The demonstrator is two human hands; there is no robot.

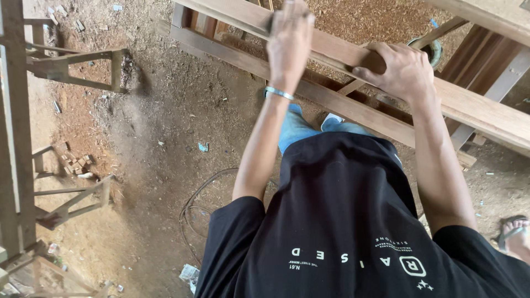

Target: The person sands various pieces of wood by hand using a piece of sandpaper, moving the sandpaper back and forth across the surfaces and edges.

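Plank of long, pale reddish-brown wood (486, 110) lies flat across a wooden frame straight in front of the person, its long axis running from upper left to lower right across the head view. Nearest the camera, the black printed T-shirt (342, 221) and blue jeans (295, 129) fill the lower middle, with both bare arms reaching forward over them.

The right hand (400, 69) is the nearer of the 2: its fingers curl over the plank's near edge, gripping it, thumb pointing left along the side face. The left hand (290, 41), with a thin silver bracelet (279, 92) at the wrist, reaches further up the board; its fingers lie pressed together and flat on the top face, though motion blur hides the fingertips.

Under the plank, a second darker wooden rail (342, 102) runs parallel, touching the person's knees or just beside them. Open room lies to the left: bare sawdust-strewn dirt floor (165, 110), a loose dark cable (193, 209) and rough wooden trestles (77, 66) well apart. To the right, more stacked boards (486, 60) crowd close, and a foot in a sandal (513, 234) stands near.
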